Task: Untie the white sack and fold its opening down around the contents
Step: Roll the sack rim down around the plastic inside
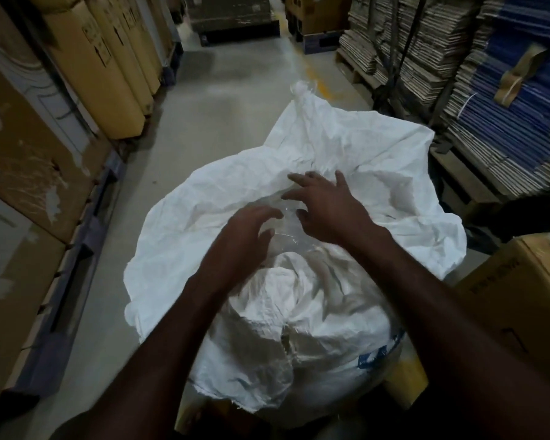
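On aisle floor | white sack (346, 160) crumpled, mouth spread wide

"Some kind of warehouse, this, or a packing store?"

"Warehouse, I'd say. Look at the left side: tall brown cartons (115, 65) standing in a row on dark pallets (61, 319), a few with printed handling marks."

"And the right?"

"Flattened cardboard (426, 42) stacked in high bundles on wooden pallets, and next to it piles of blue sheets (521, 122), all laid flat."

"The floor's bare concrete (229, 100), too."

"Grey and scuffed, with a yellow line (311, 71) painted along the aisle. More boxes and a loaded pallet (235, 17) at the far end."

"Dim in here."

"It is. Another brown carton (521, 300) sits close by on the right."
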The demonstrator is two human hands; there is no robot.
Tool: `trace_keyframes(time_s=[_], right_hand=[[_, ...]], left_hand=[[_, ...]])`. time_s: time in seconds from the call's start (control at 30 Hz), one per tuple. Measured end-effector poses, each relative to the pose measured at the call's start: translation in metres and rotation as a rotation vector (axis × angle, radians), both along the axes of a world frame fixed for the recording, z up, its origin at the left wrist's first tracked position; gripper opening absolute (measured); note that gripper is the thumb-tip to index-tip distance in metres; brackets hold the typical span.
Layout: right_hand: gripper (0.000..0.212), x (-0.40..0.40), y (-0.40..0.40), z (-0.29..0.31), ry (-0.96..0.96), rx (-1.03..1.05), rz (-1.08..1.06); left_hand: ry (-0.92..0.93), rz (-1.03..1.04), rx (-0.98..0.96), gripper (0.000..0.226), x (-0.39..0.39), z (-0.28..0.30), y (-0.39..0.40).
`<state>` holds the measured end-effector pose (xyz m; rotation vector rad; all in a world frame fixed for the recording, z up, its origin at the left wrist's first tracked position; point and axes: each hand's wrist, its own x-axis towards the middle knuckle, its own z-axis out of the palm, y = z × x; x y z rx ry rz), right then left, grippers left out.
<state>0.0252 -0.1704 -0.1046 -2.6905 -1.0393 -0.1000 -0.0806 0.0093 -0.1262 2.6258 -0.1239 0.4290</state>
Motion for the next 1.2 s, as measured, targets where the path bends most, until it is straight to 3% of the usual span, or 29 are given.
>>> trace_keyframes(time_s=[0.17,0.3,0.4,0.5,0.63,0.73,0.9,1.03,1.2], right_hand=[[0.063,0.047,-0.006,-0.013,-0.016,-0.166,-0.036],[0.067,0.075,-0.032,-0.038,-0.001,-0.173,-0.105],[0.060,0.088,-0.043,-0.045,0.053,-0.138,-0.180],[0.064,0.098,-0.056,-0.049,0.106,-0.152,-0.238],[0.071,0.094,-0.061,-0.050,0.128,-0.173,-0.297],[0.064,0.081,-0.051,-0.028,0.073,-0.109,-0.285],[0.045,0.025,-0.041,0.003,0.034,0.002,-0.018],[0.036,-0.032,-0.055,0.008,0.225,-0.002,0.172],[0.044,-0.067,-0.081,0.007,0.285,-0.220,0.100]], left_hand=[[0.118,0.150,0.276,0.090,0.040,-0.019,0.030],[0.167,0.258,0.164,0.108,0.056,-0.024,0.060],[0.118,0.260,-0.005,0.096,0.061,-0.020,0.077],[0.110,0.313,-0.054,0.077,0.060,-0.019,0.085],[0.226,0.275,0.032,0.064,0.055,-0.017,0.080],[0.231,0.211,0.123,0.054,0.043,-0.007,0.065],[0.135,0.230,0.189,0.037,0.000,0.024,0.013],[0.162,0.159,0.180,0.043,-0.041,0.022,-0.016],[0.333,0.041,0.235,0.071,-0.081,0.014,-0.032]])
